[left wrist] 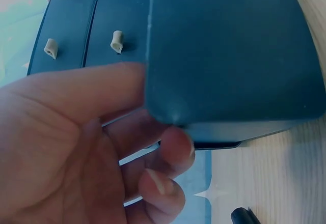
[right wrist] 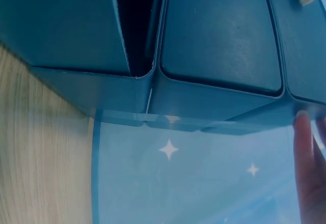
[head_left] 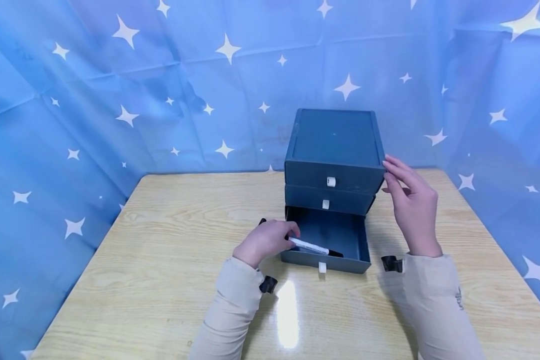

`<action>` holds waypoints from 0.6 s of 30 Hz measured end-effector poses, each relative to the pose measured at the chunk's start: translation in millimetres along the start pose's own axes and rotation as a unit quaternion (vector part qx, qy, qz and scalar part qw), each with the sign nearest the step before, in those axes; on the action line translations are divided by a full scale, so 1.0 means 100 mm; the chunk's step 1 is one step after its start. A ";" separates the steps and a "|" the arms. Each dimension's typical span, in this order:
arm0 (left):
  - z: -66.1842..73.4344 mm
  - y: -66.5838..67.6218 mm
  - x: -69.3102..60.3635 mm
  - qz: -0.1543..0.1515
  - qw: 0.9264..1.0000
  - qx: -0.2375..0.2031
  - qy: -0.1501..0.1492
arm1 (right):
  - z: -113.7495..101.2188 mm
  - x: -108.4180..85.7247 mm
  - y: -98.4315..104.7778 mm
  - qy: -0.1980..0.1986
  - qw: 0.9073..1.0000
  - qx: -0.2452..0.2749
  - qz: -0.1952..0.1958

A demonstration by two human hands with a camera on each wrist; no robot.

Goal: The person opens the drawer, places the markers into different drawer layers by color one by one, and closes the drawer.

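My left hand point(head_left: 270, 240) is at the left side of the pulled-out bottom drawer point(head_left: 342, 265), its fingers reaching over the rim. Between them it pinches the end of a white marker point(head_left: 310, 246) with a black cap, which slants across the front of the drawer. In the left wrist view the drawer front point(left wrist: 234, 51) hides the marker and some fingertips. My right hand point(head_left: 414, 205) rests its fairly straight fingers against the right edge of the dark blue drawer cabinet point(head_left: 335, 135), near the top. The right wrist view shows a fingertip point(right wrist: 303, 119) touching the cabinet's side.
The upper drawer point(head_left: 306, 172) and middle drawer point(head_left: 306, 195) are closed, each with a small white pull tab. A black-ended pen-like item point(left wrist: 244, 216) lies on the wooden table point(head_left: 184, 250) left of the cabinet. A blue star-patterned curtain point(head_left: 252, 90) hangs behind.
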State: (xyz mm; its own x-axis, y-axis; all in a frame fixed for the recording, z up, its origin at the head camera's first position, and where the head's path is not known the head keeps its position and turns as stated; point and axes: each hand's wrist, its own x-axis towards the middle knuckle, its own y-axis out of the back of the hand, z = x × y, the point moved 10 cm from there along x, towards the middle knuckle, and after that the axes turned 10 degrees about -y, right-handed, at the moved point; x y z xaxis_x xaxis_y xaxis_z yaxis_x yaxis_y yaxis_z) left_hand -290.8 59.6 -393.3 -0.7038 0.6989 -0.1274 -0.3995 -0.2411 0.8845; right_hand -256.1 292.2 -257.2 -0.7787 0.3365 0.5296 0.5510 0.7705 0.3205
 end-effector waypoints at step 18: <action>0.00 -0.05 0.01 -0.009 1.000 -0.023 0.007 | 0.31 0.08 -0.01 0.000 1.000 -0.012 0.003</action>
State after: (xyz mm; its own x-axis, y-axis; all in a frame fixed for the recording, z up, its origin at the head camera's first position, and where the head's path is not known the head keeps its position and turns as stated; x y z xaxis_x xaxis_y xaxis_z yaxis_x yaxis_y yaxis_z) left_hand -289.5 61.8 -397.8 -0.7052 0.6931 -0.1493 -0.4379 -0.2602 0.8605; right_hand -271.9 310.6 -277.8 -0.7749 0.3419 0.5316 0.5636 0.7546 0.3361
